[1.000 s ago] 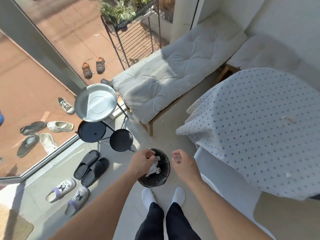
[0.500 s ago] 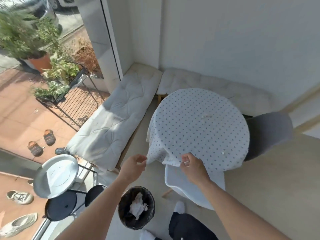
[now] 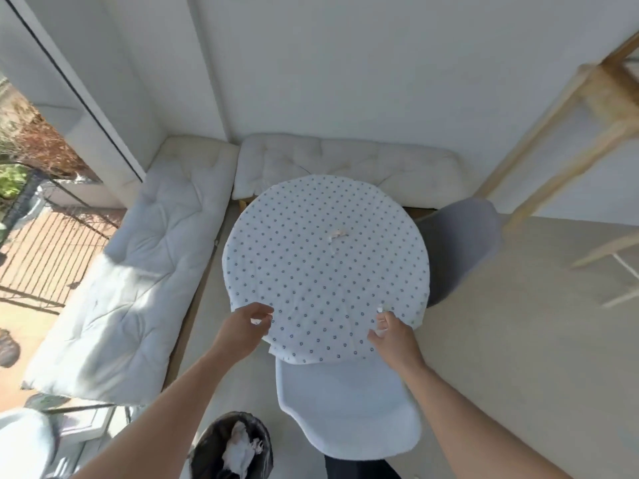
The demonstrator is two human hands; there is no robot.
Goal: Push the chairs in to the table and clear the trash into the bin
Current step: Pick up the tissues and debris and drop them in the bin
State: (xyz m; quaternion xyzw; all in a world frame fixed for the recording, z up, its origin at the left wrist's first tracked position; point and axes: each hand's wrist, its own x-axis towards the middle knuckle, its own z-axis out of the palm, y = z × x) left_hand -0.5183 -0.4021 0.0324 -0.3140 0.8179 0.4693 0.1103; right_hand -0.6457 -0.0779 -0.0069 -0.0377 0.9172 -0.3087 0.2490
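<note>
A: Grip state? Left hand (image 3: 246,329) half-curled at the near edge of the round table in its white blue-dotted cloth (image 3: 325,267), pinching a small white scrap, I think (blurred). Right hand (image 3: 394,340) loosely open, fingertips by another white fleck.

B: Step — clearing trash; both chairs look tucked in.

A: Crumpled pale scrap (image 3: 338,234) lies mid-table, well beyond both hands. Next: reach forward for it, then carry it to the black round bin (image 3: 207,454) — near the left forearm.
</note>
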